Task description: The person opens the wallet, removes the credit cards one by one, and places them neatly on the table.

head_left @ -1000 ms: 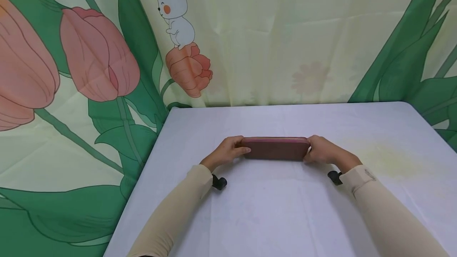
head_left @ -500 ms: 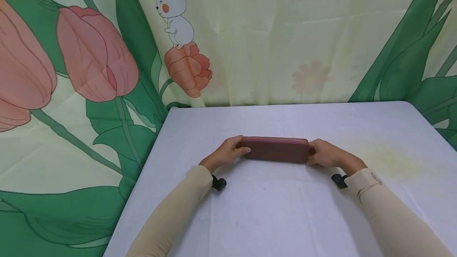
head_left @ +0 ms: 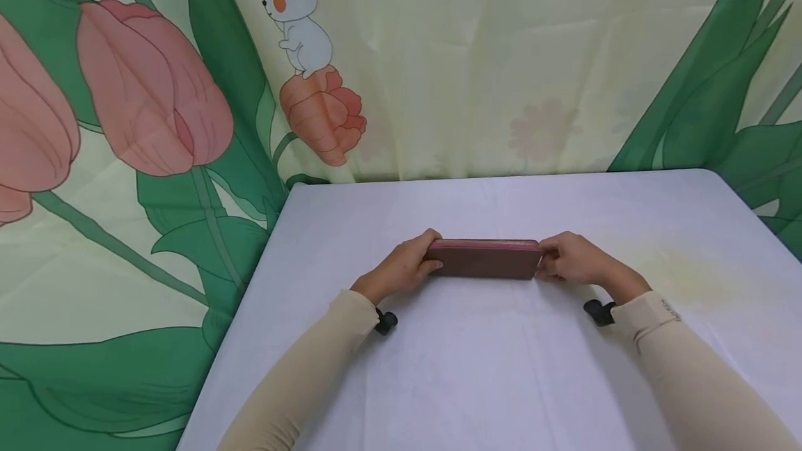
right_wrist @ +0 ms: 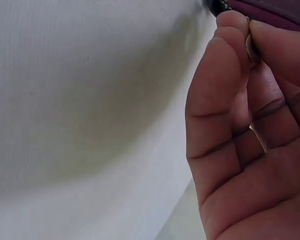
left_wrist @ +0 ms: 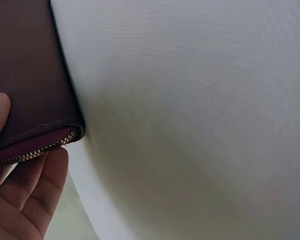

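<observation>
A dark maroon zip wallet [head_left: 485, 262] stands on its long edge on the white-covered table, its zipper along the top. My left hand [head_left: 401, 270] grips its left end, thumb on the near face and fingers behind. In the left wrist view the zipper teeth [left_wrist: 36, 153] run round that end, meshed where they show. At the opposite end, my right hand [head_left: 579, 259] pinches a small metal zipper pull [right_wrist: 251, 49] between thumb and fingertips, seen in the right wrist view. The slider itself is mostly hidden by the fingers.
The white tablecloth [head_left: 451, 360] spreads around the wallet, with a faint yellowish stain to the right. Behind the table's far edge hangs a curtain [head_left: 451, 75] printed with tulips and a rabbit. A dark wrist camera [head_left: 599, 312] sits under each sleeve.
The wallet's right end dips toward me, then comes back level. My right hand has shifted slightly right and its fingers have moved to the wallet's end. My left hand keeps its grip.
</observation>
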Tool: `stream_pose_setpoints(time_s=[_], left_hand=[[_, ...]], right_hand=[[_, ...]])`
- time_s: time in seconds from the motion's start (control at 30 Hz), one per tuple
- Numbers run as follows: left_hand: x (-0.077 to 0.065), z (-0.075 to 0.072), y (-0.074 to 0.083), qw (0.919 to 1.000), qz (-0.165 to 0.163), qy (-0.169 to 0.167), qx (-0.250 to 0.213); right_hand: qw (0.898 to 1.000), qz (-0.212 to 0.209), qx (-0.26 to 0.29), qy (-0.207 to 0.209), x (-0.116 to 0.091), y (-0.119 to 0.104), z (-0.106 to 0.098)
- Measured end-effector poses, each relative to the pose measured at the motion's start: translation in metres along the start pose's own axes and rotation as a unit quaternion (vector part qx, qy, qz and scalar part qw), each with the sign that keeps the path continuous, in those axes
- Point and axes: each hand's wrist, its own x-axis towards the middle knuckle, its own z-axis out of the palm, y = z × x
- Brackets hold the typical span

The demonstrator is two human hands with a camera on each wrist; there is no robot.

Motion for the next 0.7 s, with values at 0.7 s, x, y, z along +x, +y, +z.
stream_pose_setpoints(time_s=[0.7], left_hand=[[0.003, -0.003, 0.003, 0.9998, 0.005, -0.010, 0.014]], right_hand=[[0.998, -0.013, 0.048, 0.038, -0.018, -0.020, -0.018]])
